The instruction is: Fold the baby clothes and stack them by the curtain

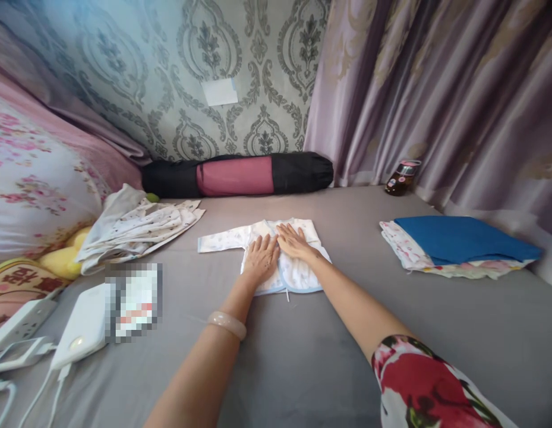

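A small white baby shirt point(297, 274) with pale blue trim lies flat on the grey bed sheet point(302, 356), one sleeve stretched out to the left. My left hand point(261, 257) rests flat on the shirt's middle, fingers spread, a pale bangle on its wrist. My right hand point(292, 240) lies flat beside it on the shirt's upper part, fingers stretched out. Both hands touch the cloth and nearly touch each other.
A heap of white printed garments point(137, 229) lies at the left. Folded cloths topped by a blue one point(458, 241) sit at the right. A black and pink roll bag point(237, 174) lies by the wall, a jar point(403, 177) near the curtain. White chargers point(79, 327) lie at front left.
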